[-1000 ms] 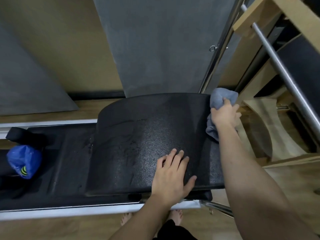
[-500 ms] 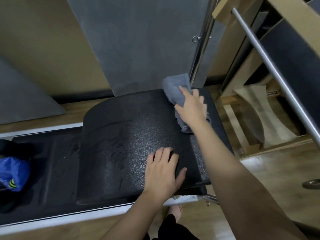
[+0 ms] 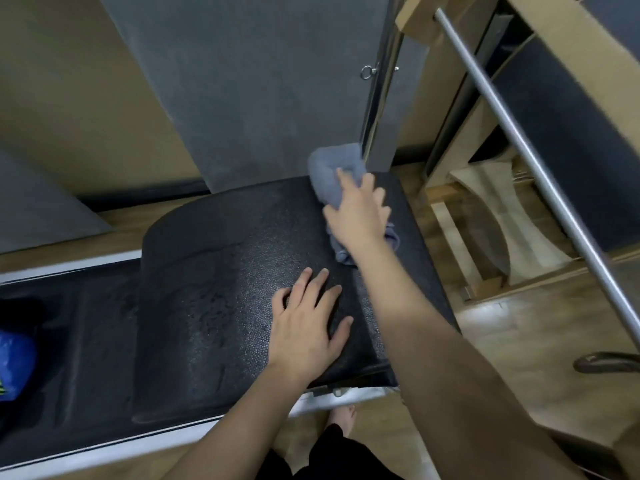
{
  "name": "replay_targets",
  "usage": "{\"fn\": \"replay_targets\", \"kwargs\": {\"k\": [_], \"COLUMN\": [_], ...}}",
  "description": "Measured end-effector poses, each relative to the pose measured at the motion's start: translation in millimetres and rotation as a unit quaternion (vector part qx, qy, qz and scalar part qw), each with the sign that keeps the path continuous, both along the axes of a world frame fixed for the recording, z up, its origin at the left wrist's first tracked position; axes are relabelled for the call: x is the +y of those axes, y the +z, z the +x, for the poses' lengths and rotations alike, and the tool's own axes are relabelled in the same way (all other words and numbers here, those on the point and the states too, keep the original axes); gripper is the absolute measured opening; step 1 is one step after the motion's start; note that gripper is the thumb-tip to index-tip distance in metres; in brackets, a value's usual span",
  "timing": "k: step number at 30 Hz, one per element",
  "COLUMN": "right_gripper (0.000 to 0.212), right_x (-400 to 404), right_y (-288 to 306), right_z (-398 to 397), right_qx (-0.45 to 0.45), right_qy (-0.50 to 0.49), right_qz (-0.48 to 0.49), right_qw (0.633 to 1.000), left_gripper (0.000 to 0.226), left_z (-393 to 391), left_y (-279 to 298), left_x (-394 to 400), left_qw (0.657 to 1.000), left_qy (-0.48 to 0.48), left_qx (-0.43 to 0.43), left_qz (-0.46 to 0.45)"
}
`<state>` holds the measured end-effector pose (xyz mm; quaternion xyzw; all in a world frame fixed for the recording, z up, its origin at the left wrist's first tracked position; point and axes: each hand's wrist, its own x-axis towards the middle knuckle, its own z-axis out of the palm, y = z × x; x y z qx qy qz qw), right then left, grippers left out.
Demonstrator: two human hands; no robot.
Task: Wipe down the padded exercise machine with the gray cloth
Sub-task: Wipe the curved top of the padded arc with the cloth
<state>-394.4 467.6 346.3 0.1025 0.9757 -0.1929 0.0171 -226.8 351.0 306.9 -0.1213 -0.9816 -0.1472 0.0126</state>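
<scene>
The black padded arch of the exercise machine (image 3: 221, 292) fills the middle of the head view, its textured top showing damp streaks. My right hand (image 3: 358, 213) presses the bunched gray cloth (image 3: 330, 168) onto the pad's far right corner, fingers spread over it. Part of the cloth pokes out beyond my fingertips and a fold hangs out under my palm. My left hand (image 3: 308, 327) lies flat, fingers apart, on the pad near its front right edge, holding nothing.
A metal pole (image 3: 540, 181) slants across the right side beside a wooden frame (image 3: 485, 237). An upright chrome post with a ring (image 3: 375, 98) stands just behind the cloth. A blue bag (image 3: 14, 362) sits at the left edge. My bare foot (image 3: 343, 419) shows below the machine's white rail.
My right hand has slid the cloth from the pad's right side edge leftward onto its far top corner. The left hand stays flat on the pad. The view has shifted slightly.
</scene>
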Motion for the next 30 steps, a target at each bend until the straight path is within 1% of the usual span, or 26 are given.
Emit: {"fn": "replay_targets", "kwargs": {"k": [3, 5, 8, 11, 12, 14, 15, 16, 18, 20, 23, 24, 25, 27, 29, 30], "right_gripper": [0.073, 0.074, 0.071, 0.066, 0.064, 0.059, 0.056, 0.055, 0.058, 0.064, 0.065, 0.065, 0.066, 0.067, 0.067, 0.066], "right_x": [-29.8, -28.9, -2.9, 39.6, 54.0, 78.9, 86.3, 88.5, 81.0, 72.0, 73.6, 78.2, 85.1, 99.7, 115.2, 121.5], "right_y": [2.8, 0.0, -4.5, -13.4, -16.2, -19.5, -20.7, -21.3, -17.9, -14.5, -20.9, -23.2, -27.0, -36.6, -39.0, -38.6], "right_z": [18.9, 22.0, 6.3, -18.5, -27.5, -40.2, -43.2, -43.9, -39.2, -31.9, -15.8, -13.5, -12.8, -15.6, -19.6, -21.8], "right_qx": [0.024, 0.024, 0.006, -0.027, -0.041, -0.063, -0.070, -0.069, -0.068, -0.062, -0.021, -0.013, -0.014, -0.031, -0.057, -0.067], "right_qy": [0.152, 0.178, 0.105, -0.033, -0.090, -0.206, -0.240, -0.244, -0.210, -0.158, -0.051, -0.043, -0.059, -0.131, -0.209, -0.233], "right_qz": [0.030, 0.024, -0.007, -0.009, -0.024, -0.090, -0.115, -0.109, -0.068, -0.059, -0.063, -0.074, -0.086, -0.095, -0.108, -0.120], "right_qw": [0.988, 0.983, 0.994, 0.999, 0.995, 0.972, 0.962, 0.961, 0.973, 0.984, 0.997, 0.996, 0.994, 0.986, 0.970, 0.963], "left_gripper": [0.047, 0.047, 0.047, 0.047, 0.047, 0.048, 0.048, 0.048, 0.048, 0.047, 0.047, 0.047, 0.046, 0.046, 0.046, 0.046], "left_z": [-1.9, -2.0, 0.1, 0.7, 0.9, 0.4, 0.3, 0.2, 0.0, -0.2, 0.6, 0.6, 0.5, 0.6, 0.9, 0.6], "left_y": [0.0, -1.3, -2.1, -1.4, -1.2, -1.2, -0.9, -0.6, 0.1, 0.2, -1.3, -1.6, -1.6, -1.0, -0.9, -0.7], "left_x": [-1.6, -2.5, -3.5, -4.0, -4.3, -4.3, -4.2, -4.2, -3.2, -1.8, -2.6, -3.3, -3.9, -4.5, -3.8, -3.1], "left_qw": [1.000, 1.000, 1.000, 1.000, 1.000, 1.000, 1.000, 1.000, 1.000, 1.000, 1.000, 1.000, 1.000, 1.000, 1.000, 1.000], "left_qy": [0.003, 0.005, 0.006, 0.005, 0.005, 0.006, 0.006, 0.007, 0.009, 0.009, 0.007, 0.007, 0.007, 0.006, 0.005, 0.007], "left_qx": [-0.002, 0.000, 0.002, 0.007, 0.007, 0.003, -0.001, -0.005, -0.006, -0.008, 0.001, 0.004, 0.005, 0.004, 0.003, 0.002], "left_qz": [-0.001, 0.000, -0.002, 0.003, 0.003, 0.004, 0.004, 0.005, 0.005, 0.002, 0.003, 0.003, 0.004, 0.003, 0.001, 0.000]}}
